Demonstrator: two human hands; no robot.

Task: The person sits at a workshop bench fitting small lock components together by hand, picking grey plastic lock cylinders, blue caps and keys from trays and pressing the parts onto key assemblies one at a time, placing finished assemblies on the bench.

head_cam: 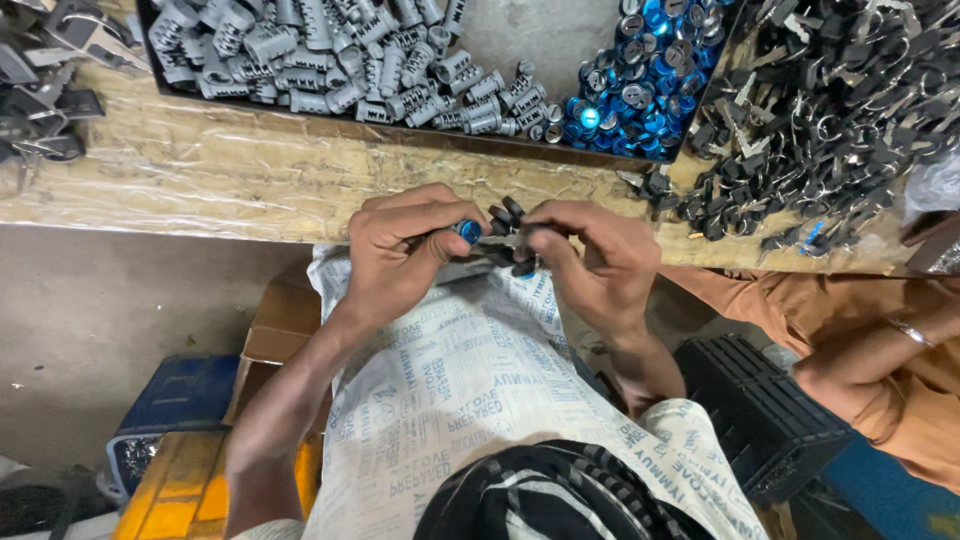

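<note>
Holding a blue-faced lock cylinder (pixel 468 231) pinched in the left hand (pixel 405 250) at frame centre, right hand (pixel 590 255) closed on black-headed keys (pixel 508 213) against it; grey cylinders (pixel 330 55) and blue-capped ones (pixel 640 75) fill the tray (pixel 420 132) above, key heap (pixel 830 110) upper right, many seemingly unprocessed.

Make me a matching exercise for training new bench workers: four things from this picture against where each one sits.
Things:
1. grey lock cylinders
2. blue-capped cylinders
3. pile of black-headed keys
4. black crate

Places:
A. heaped at the bench's right end
B. left part of the dark tray
C. low down, beside the right forearm
D. right corner of the dark tray

Pairs: 1-B, 2-D, 3-A, 4-C
</note>
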